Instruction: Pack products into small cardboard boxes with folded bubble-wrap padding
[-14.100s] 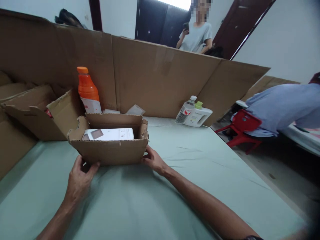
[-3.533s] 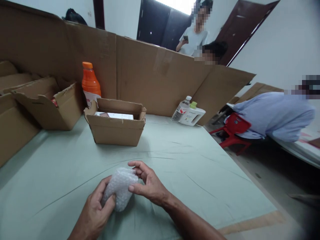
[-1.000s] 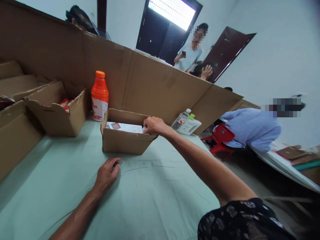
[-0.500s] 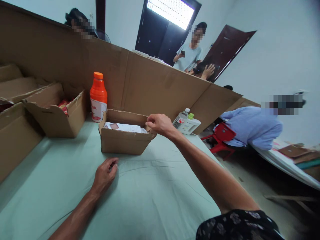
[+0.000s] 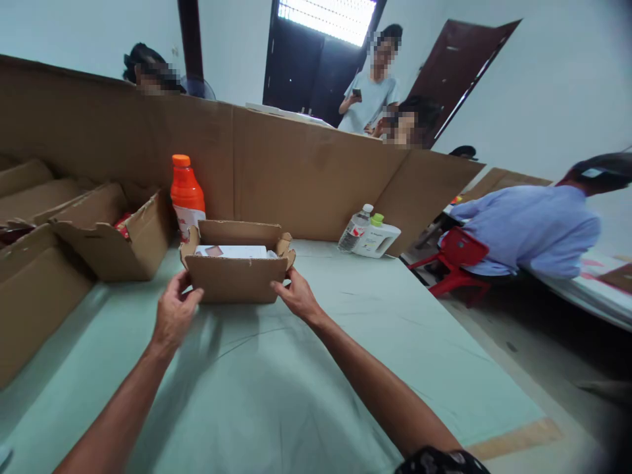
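A small open cardboard box (image 5: 236, 280) stands on the green-covered table. Inside lies a white carton (image 5: 239, 251), with something whitish and hard to make out at its right end. My left hand (image 5: 175, 309) grips the box's lower left end, its thumb at the front and the fingertips partly hidden. At the opposite end, my right hand (image 5: 299, 296) holds the lower right corner with thumb in front and fingers along the side. An orange bottle (image 5: 187, 194) with a white label stands just behind the box's left end.
Larger cardboard boxes (image 5: 111, 240) line the left side, one with red packets. A clear bottle (image 5: 355, 229) and a white jug (image 5: 378, 238) stand back right. A cardboard partition (image 5: 306, 174) borders the table's back. People are beyond it; one sits right on a red chair (image 5: 461, 253).
My right hand has left the box's upper right rim for its lower right corner. My left hand has moved up from the tabletop to the left end. The view has turned more level.
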Motion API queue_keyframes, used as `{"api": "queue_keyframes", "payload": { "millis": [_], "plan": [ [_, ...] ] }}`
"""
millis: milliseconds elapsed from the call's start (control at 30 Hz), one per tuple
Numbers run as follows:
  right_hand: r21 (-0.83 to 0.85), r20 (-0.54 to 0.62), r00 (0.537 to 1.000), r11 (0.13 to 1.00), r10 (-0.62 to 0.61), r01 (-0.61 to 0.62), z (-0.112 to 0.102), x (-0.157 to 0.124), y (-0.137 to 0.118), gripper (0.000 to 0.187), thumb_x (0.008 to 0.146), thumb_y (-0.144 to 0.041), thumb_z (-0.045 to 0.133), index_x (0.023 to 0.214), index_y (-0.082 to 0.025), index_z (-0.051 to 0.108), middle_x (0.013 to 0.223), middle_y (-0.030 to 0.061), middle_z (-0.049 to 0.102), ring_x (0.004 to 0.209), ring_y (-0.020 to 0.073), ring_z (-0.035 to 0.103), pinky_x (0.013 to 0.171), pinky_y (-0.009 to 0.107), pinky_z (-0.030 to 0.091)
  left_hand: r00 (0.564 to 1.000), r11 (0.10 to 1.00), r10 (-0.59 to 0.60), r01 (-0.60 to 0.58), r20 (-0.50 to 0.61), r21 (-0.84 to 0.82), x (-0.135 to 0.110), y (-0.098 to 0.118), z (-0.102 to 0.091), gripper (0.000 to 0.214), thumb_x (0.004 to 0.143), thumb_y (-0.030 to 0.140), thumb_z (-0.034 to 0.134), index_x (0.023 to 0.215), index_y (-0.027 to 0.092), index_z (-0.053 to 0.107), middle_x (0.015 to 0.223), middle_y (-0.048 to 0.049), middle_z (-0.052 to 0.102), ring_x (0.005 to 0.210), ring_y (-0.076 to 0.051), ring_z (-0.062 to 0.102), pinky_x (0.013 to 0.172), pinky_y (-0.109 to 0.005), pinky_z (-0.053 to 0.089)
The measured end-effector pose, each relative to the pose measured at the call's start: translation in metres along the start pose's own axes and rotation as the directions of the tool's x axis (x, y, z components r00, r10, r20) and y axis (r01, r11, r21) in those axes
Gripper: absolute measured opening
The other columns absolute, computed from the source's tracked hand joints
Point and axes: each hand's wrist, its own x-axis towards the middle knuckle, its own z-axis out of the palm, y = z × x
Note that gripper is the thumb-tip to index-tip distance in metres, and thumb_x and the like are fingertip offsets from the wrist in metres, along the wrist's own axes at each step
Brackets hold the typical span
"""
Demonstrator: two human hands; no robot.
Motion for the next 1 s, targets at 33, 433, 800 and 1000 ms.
{"api": "queue_keyframes", "payload": {
  "millis": [33, 433, 800, 1000],
  "plan": [
    [-0.006, -0.019, 1.000, 1.000, 0.012, -0.012, 0.000, 0.000, -0.001, 0.036, 0.082, -0.033, 0.063, 0.114, -0.015, 0.064, 0.101, 0.0074, 0.072, 0.071, 0.0160, 0.060, 0.069, 0.031, 0.050, 1.000, 0.999, -0.002, 0.003, 0.020, -0.041, -0.003, 0.002, 0.008, 0.072, 0.070, 0.037, 0.070, 0.135, 0.013, 0.053, 0.135, -0.0174, 0.062, 0.128, -0.032, 0.057, 0.111, -0.049, 0.044],
    [0.229, 0.081, 0.994, 0.972, -0.079, 0.059, -0.004, -0.049, 0.002, 0.048, 0.085, -0.046, 0.064, 0.121, -0.015, 0.060, 0.114, 0.0118, 0.071, 0.090, 0.0234, 0.068, 0.082, 0.038, 0.057, 0.993, 0.993, -0.116, 0.117, -0.036, 0.008, -0.160, -0.004, -0.030, 0.073, 0.084, 0.042, 0.067, 0.150, 0.028, 0.042, 0.156, -0.0122, 0.045, 0.121, -0.029, 0.063, 0.096, -0.041, 0.056],
    [0.400, 0.300, 0.870, 0.879, -0.392, 0.258, 0.210, 0.024, -0.121, 0.080, 0.079, -0.026, 0.067, 0.151, -0.018, 0.033, 0.146, 0.0159, 0.048, 0.132, 0.0291, 0.050, 0.100, 0.045, 0.053, 0.867, 1.000, -0.001, 0.006, -0.498, 0.008, -0.144, -0.020, -0.119, 0.084, 0.082, 0.041, 0.072, 0.156, 0.028, 0.033, 0.164, -0.0113, 0.031, 0.148, -0.033, 0.036, 0.122, -0.052, 0.031],
    [0.198, 0.374, 0.826, 0.906, -0.423, 0.374, 0.263, 0.003, -0.123, 0.081, 0.083, -0.024, 0.063, 0.154, -0.015, 0.027, 0.150, 0.0198, 0.044, 0.137, 0.0292, 0.046, 0.107, 0.049, 0.049, 0.870, 0.999, 0.045, -0.025, -0.491, 0.046, -0.118, -0.040, -0.125, 0.083, 0.085, 0.036, 0.070, 0.157, 0.027, 0.031, 0.167, -0.0123, 0.025, 0.150, -0.032, 0.034, 0.121, -0.050, 0.033]
  ]
}}
